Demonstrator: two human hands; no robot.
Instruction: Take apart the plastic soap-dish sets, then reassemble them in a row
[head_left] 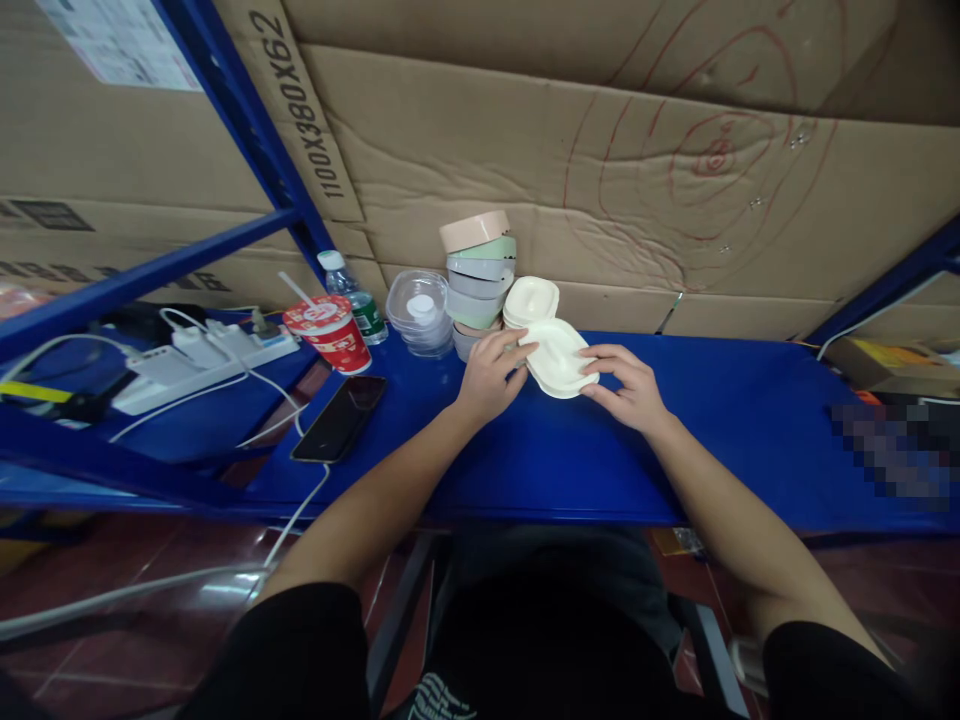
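Observation:
Between my two hands is a cream plastic lid [556, 352], squarish with rounded corners and a raised middle; at least one more layer seems to lie under it. My left hand [493, 376] holds its left edge, fingers on the upper side. At the opposite edge my right hand [624, 388] pinches it between thumb and fingers. Just behind sits a small stack of similar cream lids [532, 296], partly covered by the held one. To their left stands a leaning stack of pink, green and grey bowls [480, 282].
Clear plastic containers [417, 312] are stacked left of the bowls. Farther left stand a water bottle [366, 308] and a red paper cup [335, 340] with a straw. A black phone [339, 420] with a white cable lies on the blue table [720, 440]. A power strip [202, 365] is at far left.

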